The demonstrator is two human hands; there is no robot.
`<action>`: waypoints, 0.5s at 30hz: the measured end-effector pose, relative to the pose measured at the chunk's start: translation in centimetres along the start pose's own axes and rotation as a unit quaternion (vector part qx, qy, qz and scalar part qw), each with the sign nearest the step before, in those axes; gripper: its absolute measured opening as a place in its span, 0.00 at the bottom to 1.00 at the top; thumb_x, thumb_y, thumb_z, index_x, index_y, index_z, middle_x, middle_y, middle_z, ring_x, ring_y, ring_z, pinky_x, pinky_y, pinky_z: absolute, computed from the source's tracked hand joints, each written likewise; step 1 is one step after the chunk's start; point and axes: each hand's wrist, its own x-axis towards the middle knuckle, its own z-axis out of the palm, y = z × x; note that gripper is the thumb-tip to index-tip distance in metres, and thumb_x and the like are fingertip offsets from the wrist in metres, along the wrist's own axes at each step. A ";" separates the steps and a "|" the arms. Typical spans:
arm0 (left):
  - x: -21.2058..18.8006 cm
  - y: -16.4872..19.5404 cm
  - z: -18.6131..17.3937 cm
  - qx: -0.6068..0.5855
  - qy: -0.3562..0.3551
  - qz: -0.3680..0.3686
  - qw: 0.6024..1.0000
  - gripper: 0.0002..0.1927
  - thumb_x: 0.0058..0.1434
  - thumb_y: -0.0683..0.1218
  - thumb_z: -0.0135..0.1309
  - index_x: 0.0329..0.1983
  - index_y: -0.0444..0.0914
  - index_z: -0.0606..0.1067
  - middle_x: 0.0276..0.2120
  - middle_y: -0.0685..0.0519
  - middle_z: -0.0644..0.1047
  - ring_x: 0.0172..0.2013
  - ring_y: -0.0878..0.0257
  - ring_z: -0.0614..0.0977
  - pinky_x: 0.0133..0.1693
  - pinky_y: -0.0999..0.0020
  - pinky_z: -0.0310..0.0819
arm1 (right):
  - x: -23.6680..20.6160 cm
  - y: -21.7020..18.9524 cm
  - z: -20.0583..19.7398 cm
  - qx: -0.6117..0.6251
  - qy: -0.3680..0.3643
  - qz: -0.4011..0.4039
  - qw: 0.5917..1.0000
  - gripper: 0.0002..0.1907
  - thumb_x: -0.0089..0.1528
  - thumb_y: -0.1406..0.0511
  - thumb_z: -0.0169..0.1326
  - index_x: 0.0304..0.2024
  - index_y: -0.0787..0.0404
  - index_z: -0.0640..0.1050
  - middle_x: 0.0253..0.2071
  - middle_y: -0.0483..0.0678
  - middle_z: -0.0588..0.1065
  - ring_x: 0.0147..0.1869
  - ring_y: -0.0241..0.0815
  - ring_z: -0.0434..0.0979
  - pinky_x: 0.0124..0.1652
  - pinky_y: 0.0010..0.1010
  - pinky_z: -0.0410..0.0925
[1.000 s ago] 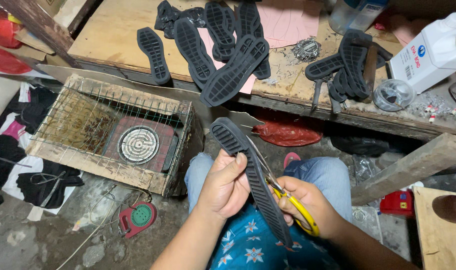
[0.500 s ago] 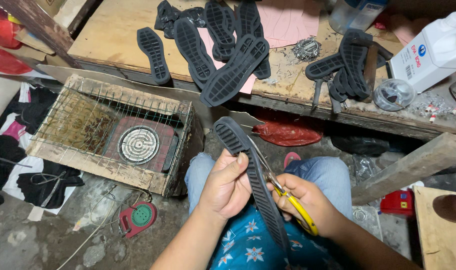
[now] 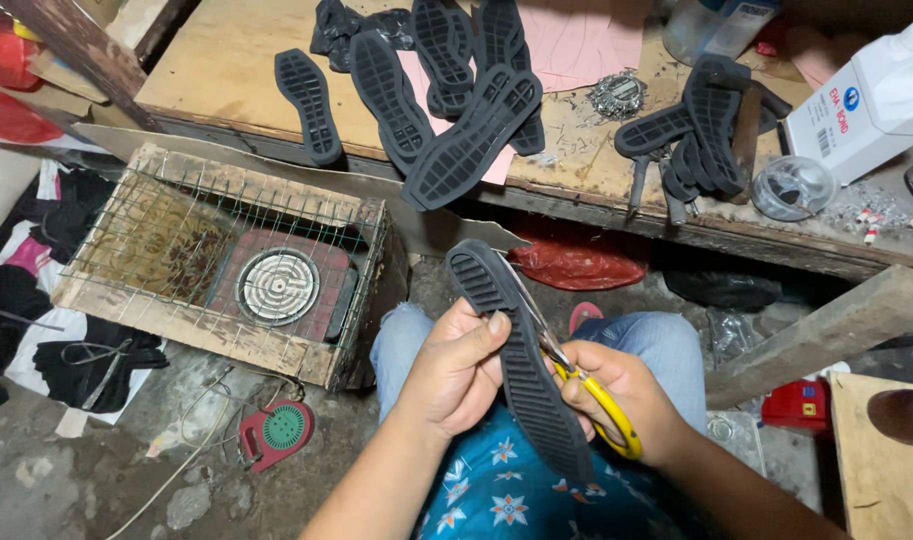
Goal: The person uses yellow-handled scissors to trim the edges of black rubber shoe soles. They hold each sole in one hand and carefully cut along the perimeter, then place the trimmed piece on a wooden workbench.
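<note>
Sole (image 3: 521, 365), black rubber with a ribbed tread, sits over your lap, its rounded end up toward the bench and its length running down between your hands. Your left hand (image 3: 458, 368) is clamped on its left edge, thumb pressed flat on the tread, fingers wrapped behind. Your right hand (image 3: 621, 400) is closed through the yellow handles of the scissors (image 3: 576, 375), whose blades lie along the sole's right edge, touching it; you cannot tell from here how far the blades are parted.

Under your hands are your jeans and a blue cloth with pale flowers (image 3: 506, 490). Just left of your knee stands a wooden box (image 3: 226, 260) topped with wire mesh, a round coil heater (image 3: 276, 285) inside it. On the floor near the box lies a small red and green disc (image 3: 276, 432).

Ahead of you, the wooden bench (image 3: 226, 60) carries more black soles (image 3: 471, 135), one hanging over the front edge, a second stack (image 3: 696, 135) to the right, a pink sheet (image 3: 576, 40), a white jug (image 3: 861, 105) and a clear lid (image 3: 791, 187). A red bag (image 3: 576, 265) lies beneath the bench.
</note>
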 end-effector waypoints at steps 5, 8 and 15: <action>0.2 -0.1 0.1 -0.013 0.015 -0.005 1.000 0.13 0.69 0.41 0.55 0.55 0.34 0.71 0.46 0.47 0.79 0.47 0.58 0.81 0.53 0.61 0.77 | -0.1 0.3 -0.4 -0.025 0.036 0.016 0.999 0.18 0.64 0.58 0.58 0.48 0.65 0.76 0.30 0.40 0.72 0.28 0.28 0.69 0.29 0.21 0.64; 0.2 -0.1 0.7 -0.003 0.021 0.007 1.000 0.15 0.69 0.41 0.55 0.58 0.34 0.69 0.47 0.47 0.78 0.48 0.58 0.81 0.53 0.60 0.76 | -0.1 0.3 -0.6 -0.063 0.078 0.077 0.992 0.17 0.62 0.59 0.57 0.46 0.64 0.78 0.24 0.43 0.72 0.20 0.31 0.68 0.22 0.22 0.63; -0.1 -0.1 2.3 0.050 -0.003 0.136 0.989 0.32 0.70 0.39 0.54 0.75 0.32 0.58 0.55 0.47 0.72 0.53 0.58 0.76 0.57 0.62 0.72 | -0.1 1.0 0.5 0.014 -0.009 0.020 1.000 0.19 0.65 0.59 0.57 0.52 0.64 0.72 0.32 0.43 0.70 0.29 0.32 0.68 0.29 0.25 0.65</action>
